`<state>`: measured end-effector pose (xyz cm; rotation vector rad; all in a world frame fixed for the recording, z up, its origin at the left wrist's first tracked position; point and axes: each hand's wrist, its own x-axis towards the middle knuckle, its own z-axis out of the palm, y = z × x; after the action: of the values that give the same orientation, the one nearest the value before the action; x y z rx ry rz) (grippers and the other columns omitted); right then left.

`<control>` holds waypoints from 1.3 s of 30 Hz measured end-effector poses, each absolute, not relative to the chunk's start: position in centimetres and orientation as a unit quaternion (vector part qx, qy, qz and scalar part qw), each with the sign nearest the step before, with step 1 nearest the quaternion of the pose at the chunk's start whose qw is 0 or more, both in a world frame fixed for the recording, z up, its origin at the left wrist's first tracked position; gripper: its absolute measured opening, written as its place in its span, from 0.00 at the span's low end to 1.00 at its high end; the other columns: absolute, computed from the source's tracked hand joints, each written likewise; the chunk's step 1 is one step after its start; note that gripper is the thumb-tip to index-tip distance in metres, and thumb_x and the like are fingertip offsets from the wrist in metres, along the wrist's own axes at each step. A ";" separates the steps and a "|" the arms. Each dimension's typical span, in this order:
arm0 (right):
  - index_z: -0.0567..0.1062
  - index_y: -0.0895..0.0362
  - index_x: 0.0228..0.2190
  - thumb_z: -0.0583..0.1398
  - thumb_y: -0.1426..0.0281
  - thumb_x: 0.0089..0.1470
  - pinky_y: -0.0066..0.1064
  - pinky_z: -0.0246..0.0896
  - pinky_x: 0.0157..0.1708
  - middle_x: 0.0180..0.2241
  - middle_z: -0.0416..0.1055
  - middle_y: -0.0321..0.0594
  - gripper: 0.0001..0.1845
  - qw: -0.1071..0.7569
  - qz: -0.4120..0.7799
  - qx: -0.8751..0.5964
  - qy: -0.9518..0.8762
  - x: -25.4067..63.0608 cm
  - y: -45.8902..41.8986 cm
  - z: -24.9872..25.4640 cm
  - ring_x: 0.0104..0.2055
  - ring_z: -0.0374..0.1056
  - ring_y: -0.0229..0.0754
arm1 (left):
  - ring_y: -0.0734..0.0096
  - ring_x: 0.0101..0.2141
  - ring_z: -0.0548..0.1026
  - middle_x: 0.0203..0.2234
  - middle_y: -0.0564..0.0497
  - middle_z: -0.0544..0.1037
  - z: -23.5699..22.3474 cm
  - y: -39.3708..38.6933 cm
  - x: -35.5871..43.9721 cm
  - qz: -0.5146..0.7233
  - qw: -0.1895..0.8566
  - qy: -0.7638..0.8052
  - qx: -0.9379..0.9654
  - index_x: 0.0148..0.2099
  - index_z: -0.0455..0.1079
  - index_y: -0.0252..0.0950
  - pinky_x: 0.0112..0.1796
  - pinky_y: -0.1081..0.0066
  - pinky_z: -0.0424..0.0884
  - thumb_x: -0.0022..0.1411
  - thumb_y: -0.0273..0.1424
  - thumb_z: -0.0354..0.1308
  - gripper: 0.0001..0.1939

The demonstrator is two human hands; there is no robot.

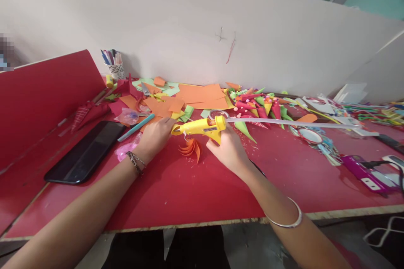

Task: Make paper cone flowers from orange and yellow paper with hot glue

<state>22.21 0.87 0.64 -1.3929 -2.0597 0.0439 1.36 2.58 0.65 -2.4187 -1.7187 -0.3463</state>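
Note:
My right hand point(230, 147) is wrapped round the handle of a yellow glue gun point(198, 127), whose nozzle points left. A long translucent glue stick point(290, 123) sticks out of its back end. At the nozzle is my left hand point(156, 134), its fingers curled together; whatever they pinch is hidden. Just below the gun, curled strips of orange paper point(191, 149) lie fanned on the red table point(176, 201). A light blue stick point(136, 127) and pink plastic point(126, 149) are beside my left hand.
A black phone point(85, 151) lies at the left. Orange paper sheets point(202, 96), scissors point(145, 89) and several small paper cones point(261, 105) crowd the back, near a pen cup point(115, 67). A purple power strip point(366, 174) with a cable sits at right.

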 end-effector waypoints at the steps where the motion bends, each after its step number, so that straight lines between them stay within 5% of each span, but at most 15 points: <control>1: 0.67 0.59 0.36 0.53 0.71 0.43 0.33 0.60 0.25 0.32 0.66 0.45 0.15 0.334 0.014 -0.528 -0.781 22.3 1.0 0.6 0.31 0.65 0.44 | 0.65 0.33 0.72 0.33 0.45 0.72 0.5 2.7 1.1 -0.125 0.068 -0.569 -0.810 0.40 0.66 0.33 0.29 0.72 0.64 0.54 0.21 0.44 0.13; 9: 0.68 0.61 0.37 0.56 0.67 0.43 0.36 0.62 0.32 0.34 0.67 0.47 0.17 0.369 0.013 -0.532 -0.762 22.9 1.5 1.0 0.35 0.65 0.46 | 0.67 0.37 0.71 0.36 0.47 0.74 -0.2 3.6 -0.4 -0.219 -0.013 -0.531 -0.818 0.41 0.66 0.35 0.37 0.72 0.65 0.55 0.23 0.45 0.13; 17: 0.69 0.60 0.33 0.57 0.66 0.43 0.34 0.63 0.34 0.35 0.69 0.47 0.13 0.391 0.053 -0.526 -0.754 23.2 1.8 1.3 0.37 0.66 0.46 | 0.71 0.23 0.69 0.22 0.49 0.72 0.3 3.5 -0.2 -0.206 -0.006 -0.552 -0.808 0.28 0.65 0.33 0.26 0.73 0.61 0.58 0.33 0.47 0.11; 26: 0.70 0.59 0.29 0.57 0.64 0.42 0.32 0.61 0.30 0.29 0.71 0.43 0.12 0.390 0.010 -0.580 -0.715 28.2 2.0 1.5 0.31 0.66 0.43 | 0.69 0.25 0.70 0.24 0.48 0.72 0.3 3.5 -0.7 -0.169 0.053 -0.586 -0.791 0.31 0.65 0.33 0.25 0.74 0.57 0.59 0.41 0.45 0.16; 39: 0.70 0.61 0.32 0.55 0.58 0.41 0.31 0.59 0.29 0.30 0.71 0.47 0.20 0.217 -0.043 -0.748 -0.626 40.8 0.0 -3.2 0.32 0.67 0.46 | 0.64 0.24 0.71 0.22 0.47 0.73 0.4 3.3 -0.4 -0.131 0.113 -0.595 -0.785 0.31 0.66 0.34 0.20 0.73 0.54 0.59 0.48 0.39 0.23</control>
<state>40.79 0.02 -3.23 -2.0716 -1.7347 -0.1199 -0.36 3.33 0.39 -2.3026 -1.7464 -0.3835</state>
